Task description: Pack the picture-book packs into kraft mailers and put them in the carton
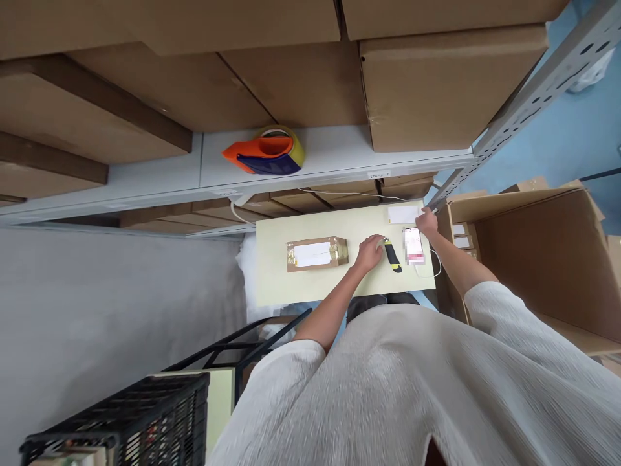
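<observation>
On a pale table (272,288), my left hand (369,254) rests with fingers loosely stretched, its fingertips beside the upper end of a black and yellow utility knife (393,256). Whether they touch the knife is hard to see. At the table's far right corner, my right hand (427,222) has its fingers closed at the right end of a white label (402,214). Just below that label lies a phone (414,246) with its screen lit and a white cable beside it. A taped brown cardboard package (313,254) bearing a white label lies left of my left hand.
A shelf edge (330,144) above the table carries cardboard boxes (451,90) and an orange and blue tape dispenser (272,152). A large open carton (543,252) stands at right. A black crate (160,414) is at lower left, near a grey wall (116,291).
</observation>
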`<state>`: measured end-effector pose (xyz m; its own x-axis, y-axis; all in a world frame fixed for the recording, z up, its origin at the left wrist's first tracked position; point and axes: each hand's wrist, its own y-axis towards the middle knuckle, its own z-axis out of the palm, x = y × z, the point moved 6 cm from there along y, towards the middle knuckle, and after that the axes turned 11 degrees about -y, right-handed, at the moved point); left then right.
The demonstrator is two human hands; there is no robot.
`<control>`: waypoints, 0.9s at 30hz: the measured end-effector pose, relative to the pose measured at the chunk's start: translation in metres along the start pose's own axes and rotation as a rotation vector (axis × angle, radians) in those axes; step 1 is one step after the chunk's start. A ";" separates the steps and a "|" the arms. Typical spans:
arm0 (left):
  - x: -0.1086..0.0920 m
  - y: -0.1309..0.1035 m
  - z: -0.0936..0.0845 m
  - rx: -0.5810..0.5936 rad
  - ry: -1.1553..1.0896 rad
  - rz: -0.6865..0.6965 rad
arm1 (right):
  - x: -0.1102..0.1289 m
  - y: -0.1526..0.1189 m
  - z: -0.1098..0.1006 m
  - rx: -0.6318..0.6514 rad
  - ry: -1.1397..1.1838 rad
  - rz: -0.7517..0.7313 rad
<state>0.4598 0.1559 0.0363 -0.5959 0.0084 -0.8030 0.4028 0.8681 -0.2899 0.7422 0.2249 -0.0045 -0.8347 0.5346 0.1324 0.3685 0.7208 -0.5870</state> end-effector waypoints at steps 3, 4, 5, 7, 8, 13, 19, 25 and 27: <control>-0.001 0.001 -0.001 -0.010 -0.035 -0.009 | -0.003 0.002 0.000 -0.037 0.071 0.039; -0.001 0.002 -0.001 -0.015 -0.047 -0.010 | -0.004 0.003 -0.001 -0.063 0.113 0.051; -0.002 0.003 -0.001 -0.022 -0.061 -0.009 | -0.006 0.003 -0.003 -0.090 0.156 0.056; -0.003 0.008 -0.001 -0.040 -0.096 -0.007 | -0.008 0.002 -0.005 -0.134 0.238 0.042; -0.004 0.012 0.000 -0.050 -0.120 -0.008 | -0.009 0.001 -0.007 -0.146 0.276 0.026; -0.021 0.051 0.015 -0.089 -0.335 -0.019 | -0.006 -0.011 -0.016 -0.187 0.433 -0.096; -0.044 0.106 0.032 -0.162 -0.569 -0.071 | 0.010 -0.024 -0.020 -0.117 0.643 -0.311; -0.046 0.119 0.035 -0.189 -0.615 -0.086 | 0.016 -0.024 -0.023 -0.088 0.749 -0.376; -0.046 0.119 0.035 -0.197 -0.616 -0.078 | 0.019 -0.024 -0.022 -0.061 0.776 -0.399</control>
<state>0.5591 0.2416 0.0207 -0.0873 -0.2938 -0.9519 0.2043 0.9300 -0.3057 0.7269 0.2277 0.0298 -0.3996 0.3705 0.8385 0.1480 0.9287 -0.3399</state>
